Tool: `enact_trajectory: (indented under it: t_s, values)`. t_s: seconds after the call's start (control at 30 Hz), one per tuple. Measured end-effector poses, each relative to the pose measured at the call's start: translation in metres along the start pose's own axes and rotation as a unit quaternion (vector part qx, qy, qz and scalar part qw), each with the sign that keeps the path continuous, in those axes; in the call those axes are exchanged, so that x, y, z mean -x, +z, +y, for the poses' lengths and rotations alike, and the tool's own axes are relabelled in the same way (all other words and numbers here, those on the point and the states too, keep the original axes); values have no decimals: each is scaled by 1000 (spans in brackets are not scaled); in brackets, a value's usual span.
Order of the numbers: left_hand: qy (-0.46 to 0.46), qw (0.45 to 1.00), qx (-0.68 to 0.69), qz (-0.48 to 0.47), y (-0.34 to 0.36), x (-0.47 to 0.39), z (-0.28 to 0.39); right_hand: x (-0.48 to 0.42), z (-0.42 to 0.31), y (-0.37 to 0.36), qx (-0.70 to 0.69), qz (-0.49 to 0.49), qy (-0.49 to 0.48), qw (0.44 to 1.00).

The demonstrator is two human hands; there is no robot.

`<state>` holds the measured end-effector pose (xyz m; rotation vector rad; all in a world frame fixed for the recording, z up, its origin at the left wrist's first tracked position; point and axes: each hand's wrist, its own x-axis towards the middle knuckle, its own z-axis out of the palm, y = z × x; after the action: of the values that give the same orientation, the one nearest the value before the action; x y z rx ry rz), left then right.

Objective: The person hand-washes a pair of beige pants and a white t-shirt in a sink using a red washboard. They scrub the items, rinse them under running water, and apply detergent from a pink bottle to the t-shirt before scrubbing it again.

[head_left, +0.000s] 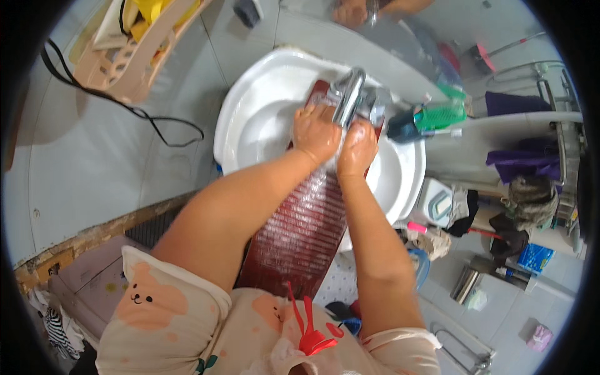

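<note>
A dark red ribbed washboard [302, 225] slants from the white washbasin [251, 117] down towards my body, its surface wet and shiny. On its upper part, my left hand [318, 133] rests with curled fingers, left of the chrome faucet [350, 98]. Just right of the spout is my right hand [358, 147], wet and bent inward, close to the left one. Water runs down between the hands onto the ribs. The palms and whatever may be under them are hidden.
A dark cup [403, 127] and a green basket-like holder [440, 117] stand at the basin's right rim. A beige wall basket [126, 65] hangs at upper left, near a looped black cable [154, 121]. Behind the faucet is a mirror [398, 47]. Purple cloth [525, 164] hangs right.
</note>
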<state>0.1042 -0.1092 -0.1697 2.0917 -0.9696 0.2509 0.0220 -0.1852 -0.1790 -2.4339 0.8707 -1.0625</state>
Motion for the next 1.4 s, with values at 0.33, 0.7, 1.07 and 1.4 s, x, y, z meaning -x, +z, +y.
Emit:
enact_trajectory:
  t_s: [0.33,0.7,1.07,1.4]
  values:
    - [-78,985,113,-103,-39,23,18,29,-1,-2,68,-101,67,990]
    - [88,964,219,-121,-119,130,17,136,-55,-101,-36,-214,-33,976]
    - [15,989,51,-137,-61,79,2,80,-38,-53,-28,-167,-14,985]
    - [-57,997,-48,-33,-10,16,18,-3,-11,-8,29,-100,126,987]
